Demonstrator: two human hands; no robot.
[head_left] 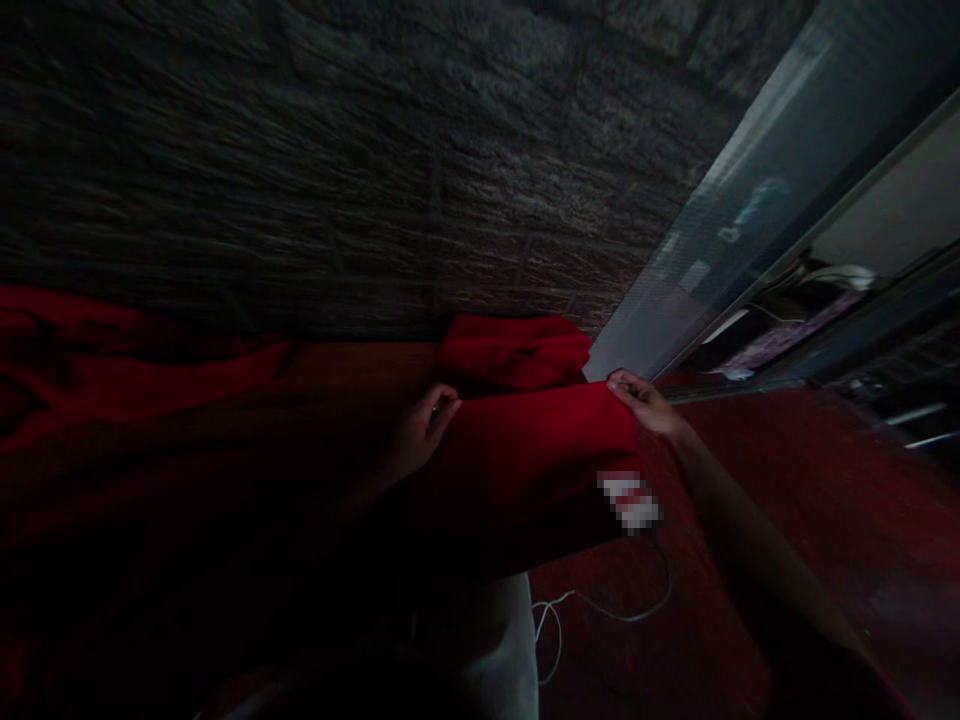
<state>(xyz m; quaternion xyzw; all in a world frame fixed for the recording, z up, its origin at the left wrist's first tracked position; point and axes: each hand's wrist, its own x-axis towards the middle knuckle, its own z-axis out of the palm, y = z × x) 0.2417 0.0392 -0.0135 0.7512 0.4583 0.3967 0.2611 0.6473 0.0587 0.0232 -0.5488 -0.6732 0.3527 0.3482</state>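
Wall (375,150): dark, rough stone-like face, fills upper frame; blurred, detail poor.
Glass pane (720,200): upper rt, slanted, pale metal frame along its lower edge. Clutter (787,340) behind the glass: pale and purplish items, too dim to ID.
Red floor covering (810,480): lower rt, runs up to the frame.
White cable (600,605): loose loops on the floor covering, btm centre.
Pale fabric (502,640): btm centre, just left of the cable; contact n/k.
Rumpled red bedding (112,360): left side, against the wall base. Brown wood strip (360,365) next to it, under the wall.
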